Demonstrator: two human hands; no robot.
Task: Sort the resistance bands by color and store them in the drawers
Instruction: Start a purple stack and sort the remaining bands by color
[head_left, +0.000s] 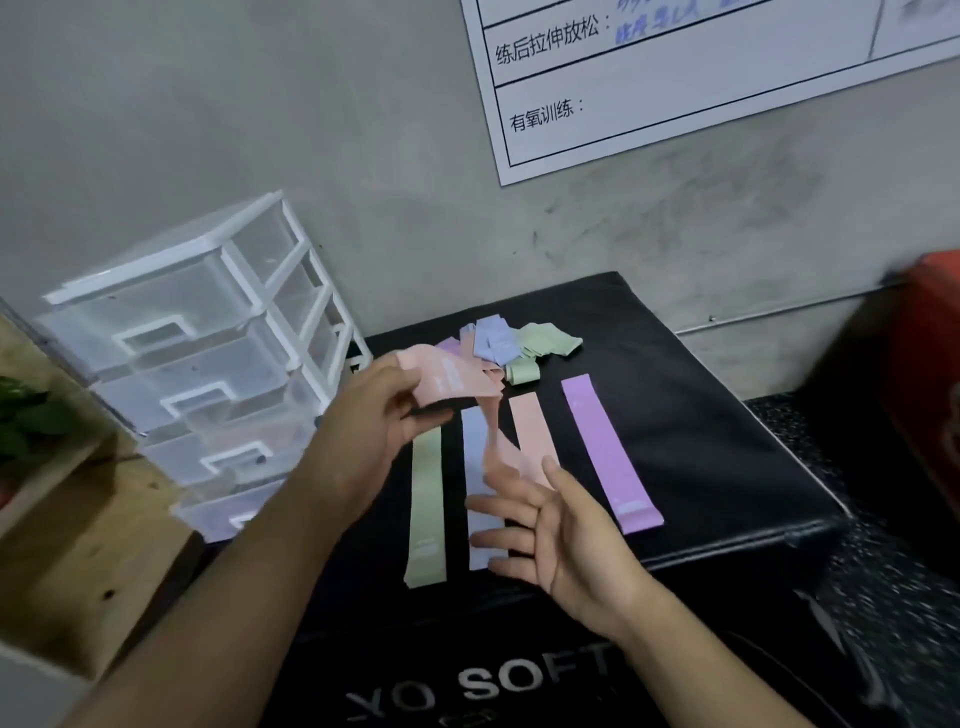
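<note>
My left hand (371, 415) pinches one end of a pink resistance band (452, 382) and holds it above the black padded box (701, 441); the band's other end droops toward my right hand (545, 525), which is spread open, palm up, below it. Flat on the box lie a green band (427, 509), a pale blue band (475, 452), a pink band (532, 431) and a purple band (610, 452), side by side. A loose pile of mixed bands (514, 345) sits behind them. The clear plastic drawer unit (208, 364) stands at the left, drawers closed.
A wooden crate (78, 545) with a green plant (26, 415) is at the far left. A red box (935, 364) stands at the right edge. A white printed chart (675, 78) hangs on the grey wall. Speckled dark floor lies to the right of the box.
</note>
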